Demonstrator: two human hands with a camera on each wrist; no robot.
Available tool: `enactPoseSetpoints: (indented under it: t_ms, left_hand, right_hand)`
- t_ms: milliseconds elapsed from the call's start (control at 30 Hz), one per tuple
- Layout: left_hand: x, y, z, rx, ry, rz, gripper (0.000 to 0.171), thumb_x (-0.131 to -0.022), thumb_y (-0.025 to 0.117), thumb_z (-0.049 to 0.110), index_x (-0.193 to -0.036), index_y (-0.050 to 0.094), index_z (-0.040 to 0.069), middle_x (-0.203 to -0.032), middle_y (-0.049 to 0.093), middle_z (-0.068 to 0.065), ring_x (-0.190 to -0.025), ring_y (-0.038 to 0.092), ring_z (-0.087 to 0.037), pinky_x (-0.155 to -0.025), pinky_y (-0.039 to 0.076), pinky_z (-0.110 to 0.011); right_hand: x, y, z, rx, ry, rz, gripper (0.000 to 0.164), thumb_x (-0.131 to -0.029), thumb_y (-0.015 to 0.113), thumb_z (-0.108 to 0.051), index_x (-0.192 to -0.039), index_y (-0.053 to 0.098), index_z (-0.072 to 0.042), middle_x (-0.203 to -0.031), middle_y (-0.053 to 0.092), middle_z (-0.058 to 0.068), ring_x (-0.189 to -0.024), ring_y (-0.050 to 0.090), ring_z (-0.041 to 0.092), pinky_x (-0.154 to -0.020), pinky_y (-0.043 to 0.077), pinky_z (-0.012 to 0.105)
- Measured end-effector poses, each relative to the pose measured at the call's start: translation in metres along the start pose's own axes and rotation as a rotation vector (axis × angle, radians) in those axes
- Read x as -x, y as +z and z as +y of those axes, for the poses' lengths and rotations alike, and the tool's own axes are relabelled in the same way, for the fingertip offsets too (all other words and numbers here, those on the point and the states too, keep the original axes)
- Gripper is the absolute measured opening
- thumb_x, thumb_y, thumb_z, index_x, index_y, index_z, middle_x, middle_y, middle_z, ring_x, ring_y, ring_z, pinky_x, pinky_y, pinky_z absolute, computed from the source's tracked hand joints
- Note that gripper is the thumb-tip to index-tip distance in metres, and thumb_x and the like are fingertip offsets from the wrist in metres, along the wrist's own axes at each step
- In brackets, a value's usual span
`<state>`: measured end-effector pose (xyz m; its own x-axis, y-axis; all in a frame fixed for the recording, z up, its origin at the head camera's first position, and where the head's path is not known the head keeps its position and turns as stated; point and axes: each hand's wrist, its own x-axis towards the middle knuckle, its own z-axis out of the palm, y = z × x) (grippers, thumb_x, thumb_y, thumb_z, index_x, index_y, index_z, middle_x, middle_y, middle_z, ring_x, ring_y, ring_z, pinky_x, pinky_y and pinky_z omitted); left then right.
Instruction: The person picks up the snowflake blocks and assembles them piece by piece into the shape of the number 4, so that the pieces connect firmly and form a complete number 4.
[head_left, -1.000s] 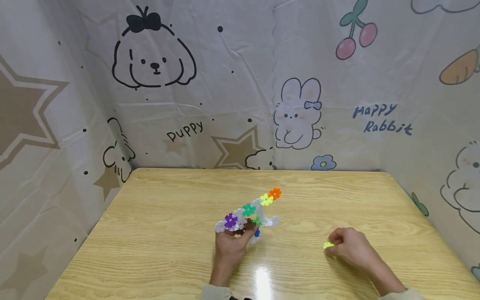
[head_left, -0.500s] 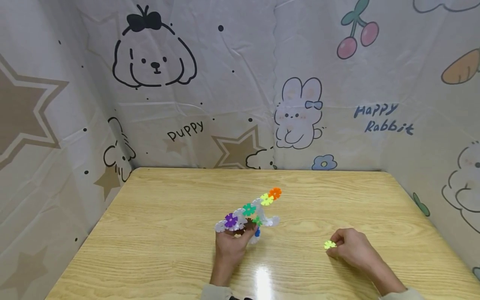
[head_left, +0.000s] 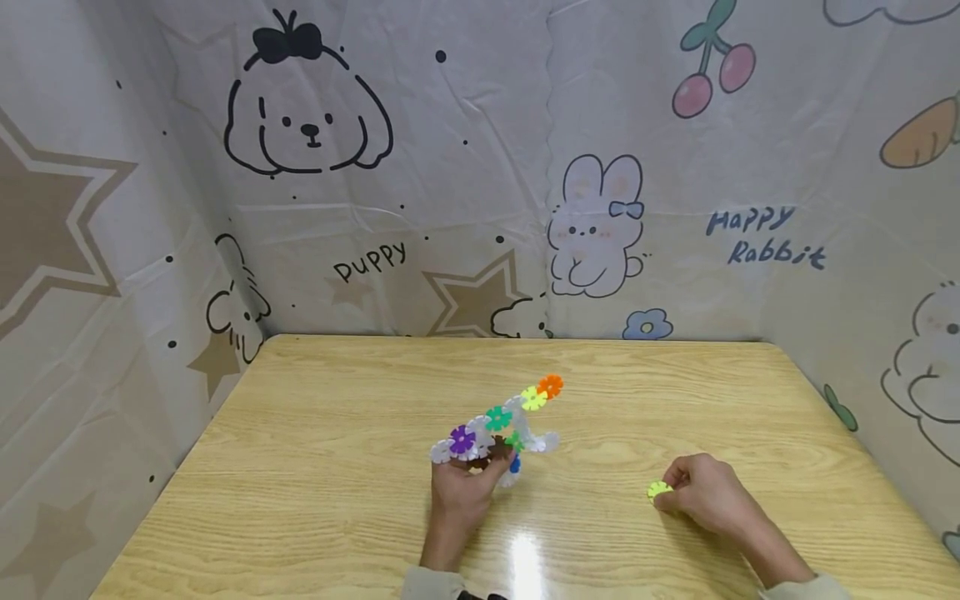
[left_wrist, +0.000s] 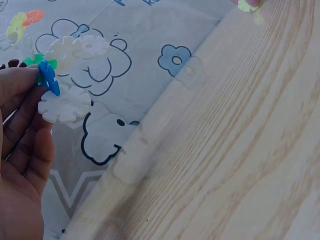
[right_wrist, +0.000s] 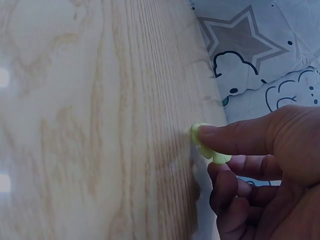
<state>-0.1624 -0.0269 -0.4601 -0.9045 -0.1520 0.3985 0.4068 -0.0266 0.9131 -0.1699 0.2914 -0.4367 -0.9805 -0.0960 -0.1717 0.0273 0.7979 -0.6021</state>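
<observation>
My left hand (head_left: 461,496) grips a chain of interlocked snowflake discs (head_left: 498,418) above the middle of the table. White, purple, green, yellow and orange discs run up to the right, with a brown one partly hidden by the fingers. A blue disc (left_wrist: 48,77) and a white disc (left_wrist: 65,104) stick out beside the left thumb in the left wrist view. To the right, my right hand (head_left: 705,496) pinches a single yellow-green snowflake disc (right_wrist: 210,147) between thumb and fingers, apart from the chain. Part of that disc is covered by the thumb.
Both hands are over a light wood-grain table (head_left: 337,400). A printed cloth (head_left: 465,167) with cartoon animals hangs behind its far edge and along both sides. Glare (head_left: 527,558) shines near the table's front.
The yellow-green disc in my right hand has turned slightly, with its face showing more than a second ago. My left hand and the chain have stayed almost still.
</observation>
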Motion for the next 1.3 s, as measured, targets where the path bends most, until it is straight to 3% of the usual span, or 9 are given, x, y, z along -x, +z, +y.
enactPoseSetpoints:
  t_ms: [333, 600, 833, 1067, 1300]
  left_hand:
    - [-0.001, 0.003, -0.002, 0.009, 0.006, 0.001, 0.027, -0.076, 0.081, -0.008, -0.100, 0.071, -0.003, -0.088, 0.073, -0.006, -0.072, 0.067, -0.015, -0.066, 0.057, -0.036]
    - [-0.002, 0.003, 0.001, 0.004, -0.010, -0.022, 0.025, -0.077, 0.081, -0.006, -0.099, 0.072, 0.000, -0.088, 0.072, -0.012, -0.073, 0.067, -0.017, -0.068, 0.057, -0.036]
    - [0.001, 0.006, 0.027, -0.015, -0.081, -0.030, 0.025, -0.078, 0.078, -0.010, -0.099, 0.071, 0.001, -0.087, 0.073, -0.010, -0.075, 0.067, -0.017, -0.070, 0.058, -0.035]
    - [0.001, 0.006, 0.010, -0.005, -0.053, -0.036, 0.028, -0.076, 0.078, -0.013, -0.099, 0.071, 0.000, -0.087, 0.073, -0.010, -0.073, 0.067, -0.016, -0.068, 0.058, -0.039]
    - [0.001, 0.004, -0.001, 0.042, -0.001, -0.063, 0.027, -0.077, 0.081, -0.008, -0.102, 0.071, -0.002, -0.088, 0.073, -0.010, -0.074, 0.068, -0.017, -0.067, 0.058, -0.034]
  right_hand:
    - [0.003, -0.001, 0.001, 0.021, -0.073, -0.013, 0.024, -0.082, 0.080, -0.016, -0.070, 0.060, -0.012, -0.061, 0.048, -0.004, -0.058, 0.042, 0.013, -0.052, 0.033, 0.025]
    - [0.003, -0.005, -0.006, -0.039, -0.124, -0.034, 0.024, -0.086, 0.076, -0.015, -0.070, 0.057, -0.011, -0.063, 0.047, -0.004, -0.057, 0.041, 0.011, -0.054, 0.033, 0.024]
    - [0.003, -0.006, -0.018, -0.100, -0.185, -0.031, 0.018, -0.086, 0.076, -0.016, -0.075, 0.063, -0.011, -0.066, 0.051, -0.004, -0.060, 0.044, 0.011, -0.056, 0.035, 0.025]
    - [0.000, -0.004, -0.030, -0.136, -0.215, -0.044, 0.017, -0.088, 0.076, -0.018, -0.077, 0.065, -0.010, -0.069, 0.055, -0.002, -0.062, 0.045, 0.014, -0.055, 0.037, 0.025]
    - [-0.004, -0.004, -0.040, -0.198, -0.245, -0.062, 0.018, -0.089, 0.075, -0.018, -0.077, 0.064, -0.009, -0.069, 0.054, -0.001, -0.061, 0.045, 0.013, -0.053, 0.036, 0.024]
